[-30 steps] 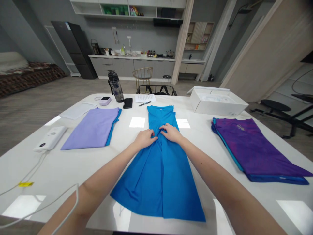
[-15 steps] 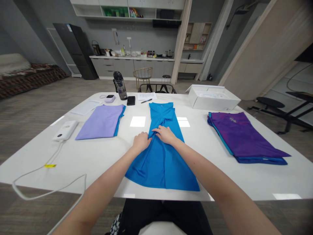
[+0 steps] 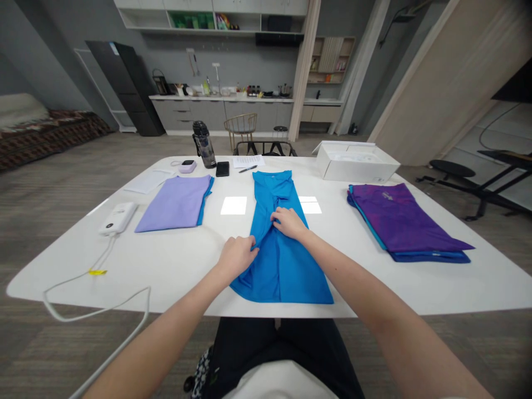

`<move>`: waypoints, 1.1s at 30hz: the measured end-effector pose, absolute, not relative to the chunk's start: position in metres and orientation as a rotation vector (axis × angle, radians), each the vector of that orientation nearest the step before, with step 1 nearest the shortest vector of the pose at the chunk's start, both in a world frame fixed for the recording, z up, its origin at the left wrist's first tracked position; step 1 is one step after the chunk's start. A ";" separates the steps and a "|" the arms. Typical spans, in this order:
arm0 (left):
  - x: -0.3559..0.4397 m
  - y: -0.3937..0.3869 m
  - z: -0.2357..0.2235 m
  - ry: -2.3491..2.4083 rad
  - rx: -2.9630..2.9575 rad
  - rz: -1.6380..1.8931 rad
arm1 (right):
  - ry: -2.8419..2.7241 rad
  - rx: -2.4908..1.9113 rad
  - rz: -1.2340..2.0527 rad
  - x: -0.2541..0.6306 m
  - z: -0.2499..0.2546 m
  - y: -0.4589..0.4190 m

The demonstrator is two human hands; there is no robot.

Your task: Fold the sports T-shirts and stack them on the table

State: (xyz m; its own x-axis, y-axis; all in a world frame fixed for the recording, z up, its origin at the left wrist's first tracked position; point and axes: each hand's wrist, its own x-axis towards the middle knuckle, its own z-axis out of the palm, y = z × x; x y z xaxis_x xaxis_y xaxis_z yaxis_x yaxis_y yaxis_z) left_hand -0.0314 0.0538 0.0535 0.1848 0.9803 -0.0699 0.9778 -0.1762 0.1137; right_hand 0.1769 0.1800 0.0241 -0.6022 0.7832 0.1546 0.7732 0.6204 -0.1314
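Observation:
A blue T-shirt (image 3: 286,271) lies in front of me, folded lengthwise into a long strip, its collar end far from me and its hem close to the table's near edge. My left hand (image 3: 238,256) grips the left folded edge between thumb and curled fingers. Over the shirt's middle, my right hand (image 3: 288,223) pinches the fabric, and creases run between the two hands. The fingertips of both hands are partly hidden in the cloth.
Folded purple shirts (image 3: 409,219) are stacked at right, below an open white box (image 3: 357,166). Left lie a folded lavender shirt (image 3: 177,205), a white power bank (image 3: 118,218) and its cable (image 3: 100,313). A bottle (image 3: 204,147), phone (image 3: 223,169) and pen (image 3: 248,169) stand or lie behind.
My left hand has moved slightly down and left along the shirt's edge. My right hand has shifted a little right, and the shirt's left side near the hem is drawn inward.

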 end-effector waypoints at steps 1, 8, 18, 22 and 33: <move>-0.032 0.050 0.055 1.910 2.337 0.016 | -2.672 -1.262 0.041 0.178 0.023 0.176; -0.026 0.035 0.066 1.746 2.260 0.010 | -2.633 -1.324 0.018 0.187 0.023 0.165; 0.015 0.034 0.053 1.094 1.705 0.277 | -2.504 -1.346 0.289 0.219 0.011 0.156; 0.001 0.044 0.037 1.086 2.185 0.375 | -2.458 -1.260 0.359 0.219 0.008 0.139; -0.004 0.036 0.007 0.980 2.793 0.451 | -2.554 -1.339 0.199 0.223 0.005 0.111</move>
